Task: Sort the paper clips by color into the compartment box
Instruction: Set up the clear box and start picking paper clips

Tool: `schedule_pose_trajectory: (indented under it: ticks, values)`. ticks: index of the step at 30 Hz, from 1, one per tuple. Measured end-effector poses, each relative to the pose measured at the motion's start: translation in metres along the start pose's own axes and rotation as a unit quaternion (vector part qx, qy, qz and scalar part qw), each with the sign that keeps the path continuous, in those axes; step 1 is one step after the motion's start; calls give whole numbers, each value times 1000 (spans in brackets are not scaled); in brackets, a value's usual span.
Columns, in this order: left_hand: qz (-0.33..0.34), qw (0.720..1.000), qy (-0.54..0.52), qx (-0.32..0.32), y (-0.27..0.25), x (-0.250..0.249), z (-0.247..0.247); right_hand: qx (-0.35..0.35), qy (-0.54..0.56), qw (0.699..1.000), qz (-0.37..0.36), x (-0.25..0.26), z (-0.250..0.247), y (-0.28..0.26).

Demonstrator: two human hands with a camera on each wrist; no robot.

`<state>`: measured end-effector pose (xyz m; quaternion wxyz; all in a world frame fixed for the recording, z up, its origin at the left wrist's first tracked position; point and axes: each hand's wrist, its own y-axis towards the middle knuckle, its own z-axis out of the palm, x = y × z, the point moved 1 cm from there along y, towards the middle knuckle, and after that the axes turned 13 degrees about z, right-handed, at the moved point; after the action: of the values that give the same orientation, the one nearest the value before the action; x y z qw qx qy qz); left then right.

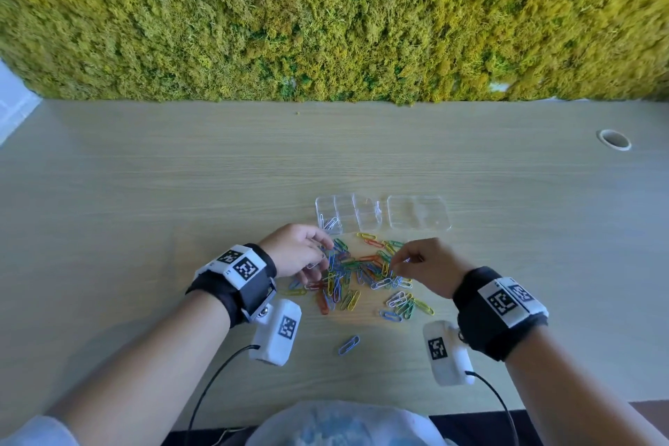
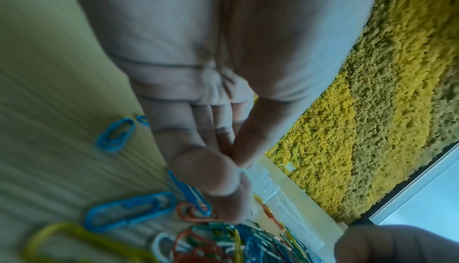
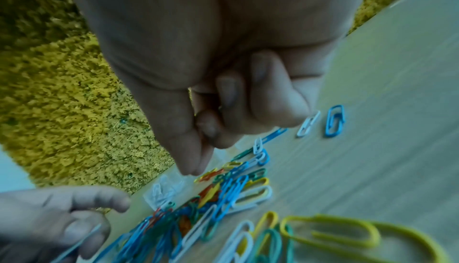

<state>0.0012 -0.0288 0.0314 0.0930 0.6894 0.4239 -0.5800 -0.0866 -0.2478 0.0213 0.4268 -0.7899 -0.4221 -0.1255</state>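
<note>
Pale wood-grain bench (image 1: 181,192) running wall to wall, cable grommet (image 1: 613,139) sitting far right. Yellow-green moss wall (image 1: 325,18) backing it. Daylight washing in evenly.

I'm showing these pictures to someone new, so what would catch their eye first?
Probably the heap of colored clips on the near middle of the table, with both hands reaching into it from either side. Next, the moss wall filling the background behind the table. Just beyond the heap lies the clear box, open, with a few white clips in its left compartment.
</note>
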Motion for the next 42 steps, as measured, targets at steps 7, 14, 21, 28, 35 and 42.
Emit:
schedule_pose_trajectory:
  ticks: [7,14,21,28,35,42]
  values:
    - [9,984,176,-16,-6,-3,-9,-30,-102,994,-32,14,7,-9]
    - [32,933,356,37,-17,-6,-1,-104,-229,967,41,4,-10,-13]
    - [38,900,430,53,-23,-3,3,-83,-276,957,35,3,2,-18]
    - [54,876,478,34,-21,2,4,-81,-279,956,28,7,7,-18]
    - [81,875,477,5,-24,4,0,-82,-233,967,53,-2,1,-12]
    - [92,862,498,25,-17,4,7,-121,-226,964,71,-6,-7,-12]
